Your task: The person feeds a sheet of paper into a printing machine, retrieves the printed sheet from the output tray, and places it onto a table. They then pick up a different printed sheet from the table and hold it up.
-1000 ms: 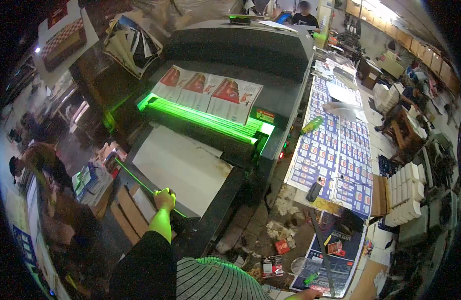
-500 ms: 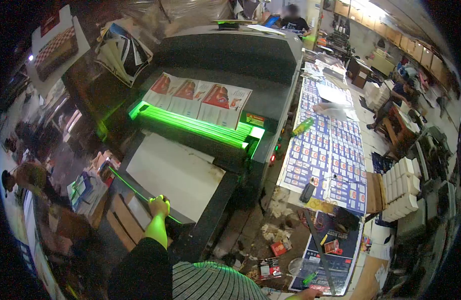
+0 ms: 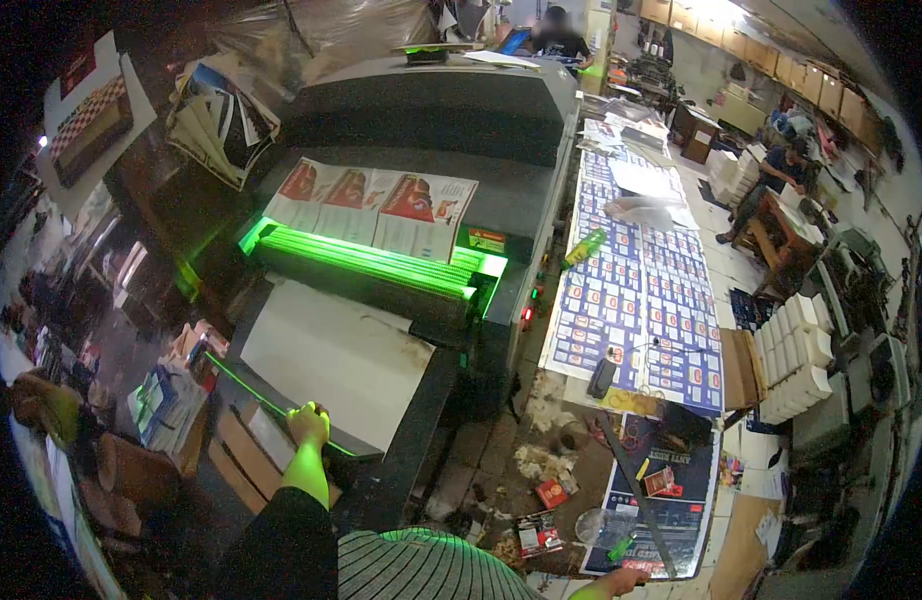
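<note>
My left hand (image 3: 309, 425), lit green, is closed at the front edge of the machine's lower tray, beside a pale sheet (image 3: 331, 365). What its fingers hold is hidden. Behind the sheet a bright green light bar (image 3: 366, 262) crosses the machine. Red and white printed sheets (image 3: 376, 210) lie just beyond the bar. My right hand (image 3: 626, 580) is low at the right, at the near edge of the side table by a dark printed sheet (image 3: 671, 535). Its fingers are too small and partly cut off to read.
Blue and white printed sheets (image 3: 631, 310) cover the side table, with a green bottle (image 3: 585, 248) and a long metal strip (image 3: 636, 490). White stacks (image 3: 796, 360) stand at right. One person (image 3: 561, 45) is at the back, another (image 3: 781, 170) sits at right.
The whole view has shifted slightly, with the machine and table now further left. My left hand stays at the tray edge. More of my right hand shows at the table's near edge.
</note>
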{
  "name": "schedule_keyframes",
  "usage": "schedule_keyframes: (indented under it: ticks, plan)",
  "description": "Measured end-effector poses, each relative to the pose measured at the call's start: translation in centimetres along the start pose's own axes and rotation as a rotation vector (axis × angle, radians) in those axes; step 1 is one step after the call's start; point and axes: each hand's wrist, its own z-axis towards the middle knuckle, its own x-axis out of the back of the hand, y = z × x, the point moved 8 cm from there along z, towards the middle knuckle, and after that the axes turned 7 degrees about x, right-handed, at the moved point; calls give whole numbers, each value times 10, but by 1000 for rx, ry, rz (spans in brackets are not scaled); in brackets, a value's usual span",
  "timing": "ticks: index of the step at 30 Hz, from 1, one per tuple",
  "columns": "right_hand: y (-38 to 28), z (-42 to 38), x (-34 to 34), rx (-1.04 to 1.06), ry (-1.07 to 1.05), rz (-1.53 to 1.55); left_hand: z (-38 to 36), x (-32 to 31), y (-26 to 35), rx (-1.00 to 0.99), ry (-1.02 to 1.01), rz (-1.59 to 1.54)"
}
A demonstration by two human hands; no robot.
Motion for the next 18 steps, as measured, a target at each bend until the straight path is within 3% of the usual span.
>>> schedule_keyframes:
  ticks: [8, 10, 13, 18]
  plan:
    - [-1, 8, -58, 153, 12, -227, 5, -11, -7, 20, -16, -5]
    - [-32, -1, -48, 481, 372, -747, 6, -17, -9, 12, -46, -15]
    - [-58, -20, 59, 914, 113, -1184, 7, -18, -11, 17, -9, -22]
    - [-37, -26, 73, 496, 314, -732, 8, -17, -9, -29, 35, 7]
